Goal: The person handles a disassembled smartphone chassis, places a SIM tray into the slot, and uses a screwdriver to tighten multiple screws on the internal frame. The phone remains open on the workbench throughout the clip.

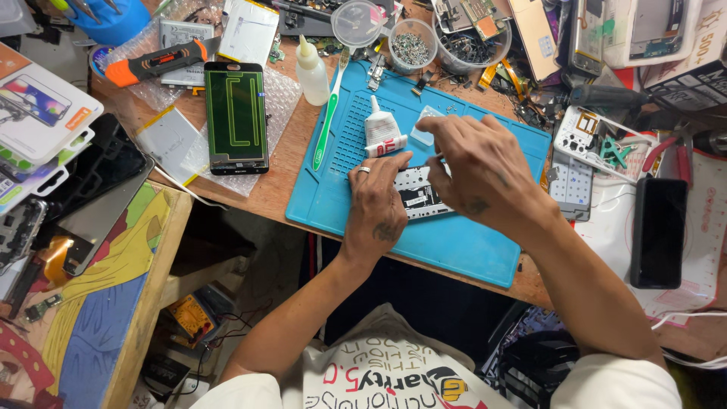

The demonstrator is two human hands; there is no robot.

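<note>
We find both hands over the blue work mat (454,242) on the tabletop (280,189). The left hand (376,201) lies flat, fingers spread, pinning the opened phone frame (418,193) at the mat's centre. The right hand (477,170) is curled above the frame's right end; whether it pinches anything we cannot tell (fingertips hidden). The glue tube (381,130) lies just beyond. Sound practice, in our judgement: hold the frame steady with even pressure and work with small, controlled fingertip movements.

light: bright, even | shadows: soft (under the bench, dark) | focus: sharp | edges: slightly bowed
</note>
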